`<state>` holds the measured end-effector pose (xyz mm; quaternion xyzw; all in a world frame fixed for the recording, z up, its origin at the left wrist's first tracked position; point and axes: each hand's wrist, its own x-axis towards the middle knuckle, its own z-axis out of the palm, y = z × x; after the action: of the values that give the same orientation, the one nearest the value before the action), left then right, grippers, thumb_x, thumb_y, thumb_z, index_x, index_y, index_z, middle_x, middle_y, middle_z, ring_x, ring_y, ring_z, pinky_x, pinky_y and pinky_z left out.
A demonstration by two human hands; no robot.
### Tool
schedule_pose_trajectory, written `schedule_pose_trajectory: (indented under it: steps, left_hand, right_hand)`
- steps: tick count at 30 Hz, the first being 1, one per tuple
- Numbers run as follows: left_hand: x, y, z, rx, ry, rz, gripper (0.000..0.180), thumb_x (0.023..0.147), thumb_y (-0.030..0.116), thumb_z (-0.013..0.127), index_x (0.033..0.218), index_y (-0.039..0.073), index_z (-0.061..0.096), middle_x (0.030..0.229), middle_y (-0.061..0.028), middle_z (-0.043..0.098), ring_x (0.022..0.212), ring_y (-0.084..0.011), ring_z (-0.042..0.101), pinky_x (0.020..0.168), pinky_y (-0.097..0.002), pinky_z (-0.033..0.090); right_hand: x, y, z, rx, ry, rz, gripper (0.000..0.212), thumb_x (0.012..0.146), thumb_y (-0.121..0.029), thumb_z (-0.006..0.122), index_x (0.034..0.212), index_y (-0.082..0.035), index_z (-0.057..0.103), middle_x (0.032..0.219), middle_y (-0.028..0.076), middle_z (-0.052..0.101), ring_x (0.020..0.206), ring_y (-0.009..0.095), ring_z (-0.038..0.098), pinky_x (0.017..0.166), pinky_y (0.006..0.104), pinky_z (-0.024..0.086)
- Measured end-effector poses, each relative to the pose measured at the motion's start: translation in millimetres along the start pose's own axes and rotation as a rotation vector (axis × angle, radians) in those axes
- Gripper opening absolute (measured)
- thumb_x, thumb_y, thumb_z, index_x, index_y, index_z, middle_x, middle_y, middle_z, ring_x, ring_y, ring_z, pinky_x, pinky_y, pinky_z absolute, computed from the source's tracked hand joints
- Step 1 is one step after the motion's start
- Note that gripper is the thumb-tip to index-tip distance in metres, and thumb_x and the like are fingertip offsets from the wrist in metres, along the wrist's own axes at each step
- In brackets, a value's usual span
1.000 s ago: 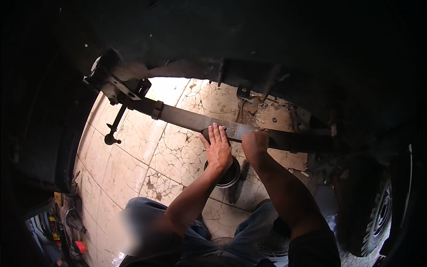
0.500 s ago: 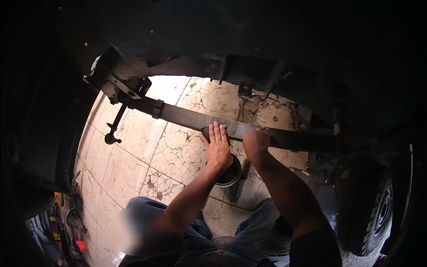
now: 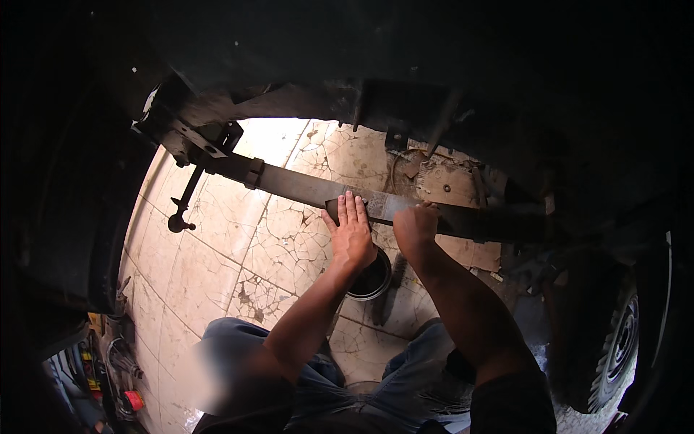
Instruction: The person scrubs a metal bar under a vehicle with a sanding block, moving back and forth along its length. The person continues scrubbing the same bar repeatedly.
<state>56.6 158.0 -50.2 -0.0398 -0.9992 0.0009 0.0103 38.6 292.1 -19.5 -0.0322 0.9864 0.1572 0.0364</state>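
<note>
A long flat leaf spring (image 3: pixel 296 183) runs across under the vehicle, greyish and worn on its middle part. My left hand (image 3: pixel 350 237) lies flat against it near the middle, fingers stretched out and pointing away from me. Just to the right, my right hand (image 3: pixel 416 230) is closed in a fist at the bar's upper face; what it holds, if anything, is hidden. Below my left wrist, on the floor, stands a round dark container (image 3: pixel 371 295), partly covered by that hand. A dark, narrow, brush-like piece (image 3: pixel 389 296) lies beside it.
Dark vehicle bodywork (image 3: pixel 289 54) hangs overhead. A rod with a ball end (image 3: pixel 189 199) drops at the left. Flattened cardboard (image 3: pixel 448 186) lies on the cracked tile floor (image 3: pixel 210 239) beyond the spring. A wheel (image 3: pixel 618 354) stands at right; assorted items with a red piece (image 3: pixel 134 400) lie lower left.
The view has shifted very slightly. My left hand remains flat on the leaf spring, and my right fist stays at nearly the same spot on it.
</note>
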Motion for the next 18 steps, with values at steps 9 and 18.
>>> schedule_pose_trajectory:
  steps: [9,18]
  left_hand:
    - [31,-25,-40,-0.011,-0.189,0.01,0.102,0.069,0.026,0.069,0.152,-0.002,0.017,0.162,-0.0171,0.012,0.15,-0.031,0.009,0.113,-0.068,0.0]
    - [22,-27,-29,-0.051,-0.136,0.075,0.093,0.072,0.02,0.063,0.152,-0.001,0.021,0.161,-0.0162,0.016,0.15,-0.0306,0.011,0.113,-0.0679,0.001]
  right_hand:
    - [-2,-4,-2,0.051,0.016,-0.026,0.019,0.084,-0.018,0.061,0.088,-0.008,0.076,0.1,0.016,0.069,0.098,0.034,0.062,0.073,0.0415,0.049]
    - [-5,-2,-8,0.01,-0.005,-0.008,0.017,0.083,-0.016,0.062,0.088,-0.01,0.077,0.101,0.014,0.07,0.098,0.034,0.062,0.073,0.0429,0.049]
